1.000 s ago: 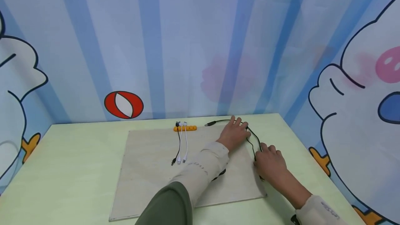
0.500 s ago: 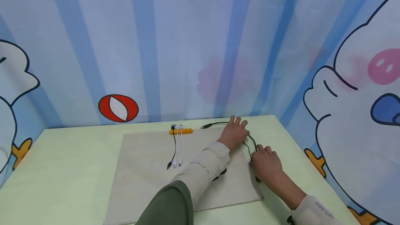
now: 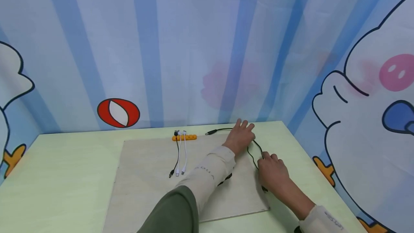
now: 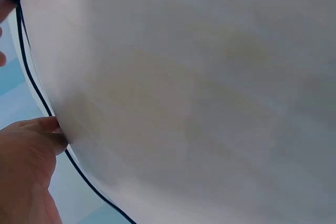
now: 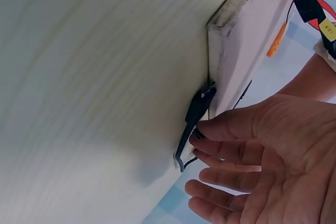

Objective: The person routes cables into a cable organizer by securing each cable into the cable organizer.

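Note:
My left hand (image 3: 240,137) reaches to the far right of the board, over a black cable (image 3: 257,145). In the left wrist view its thumb and fingertip pinch that black cable (image 4: 34,80). A black plug end (image 3: 211,132) of the cable lies left of this hand. My right hand (image 3: 274,173) is nearer, at the board's right edge. In the right wrist view its thumb and forefinger pinch a small black connector (image 5: 198,134), other fingers loosely spread. Beside them a larger black plug (image 5: 202,103) leans by the board's corner. A thinner black strand (image 3: 252,157) runs between the hands.
The pale board (image 3: 145,190) lies on the light table (image 3: 71,175). At its back edge an orange cable holder (image 3: 191,137) carries one black and two white cables (image 3: 185,154). A black item (image 3: 225,179) shows partly behind my left sleeve. A printed curtain (image 3: 181,64) stands behind.
The head view has shifted slightly, so the board and the cable holder appear farther left. Both hands keep nearly the same places on the cable.

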Demonstrator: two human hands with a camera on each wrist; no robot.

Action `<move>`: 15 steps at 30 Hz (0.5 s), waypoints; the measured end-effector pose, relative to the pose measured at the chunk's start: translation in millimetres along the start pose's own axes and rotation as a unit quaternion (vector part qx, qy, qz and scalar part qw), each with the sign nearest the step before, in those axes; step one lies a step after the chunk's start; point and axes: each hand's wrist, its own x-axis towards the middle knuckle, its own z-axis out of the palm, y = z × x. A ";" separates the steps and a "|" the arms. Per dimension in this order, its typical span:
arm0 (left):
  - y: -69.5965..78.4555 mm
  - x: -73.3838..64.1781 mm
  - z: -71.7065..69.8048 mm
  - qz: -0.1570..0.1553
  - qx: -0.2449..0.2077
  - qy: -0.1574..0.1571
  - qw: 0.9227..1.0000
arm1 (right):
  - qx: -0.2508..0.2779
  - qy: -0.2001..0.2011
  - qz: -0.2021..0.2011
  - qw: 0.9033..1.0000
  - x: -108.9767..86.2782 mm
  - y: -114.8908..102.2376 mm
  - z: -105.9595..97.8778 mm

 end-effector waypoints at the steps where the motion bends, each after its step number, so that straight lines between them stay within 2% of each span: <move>1: -1.0 0.4 0.4 0.003 0.006 0.005 1.000 | 0.003 -0.004 0.002 1.000 -0.1 0.5 -0.4; 6: -5.6 0.7 3.0 0.017 0.029 0.028 0.999 | 0.013 -0.018 0.011 1.000 -0.1 2.8 -0.3; 10: -8.2 -1.5 1.3 0.018 0.036 0.029 0.999 | 0.019 -0.016 0.016 1.000 1.2 4.0 0.2; 15: -9.8 3.2 1.9 0.023 0.037 0.026 0.999 | 0.014 -0.002 0.015 1.000 2.9 5.2 -1.1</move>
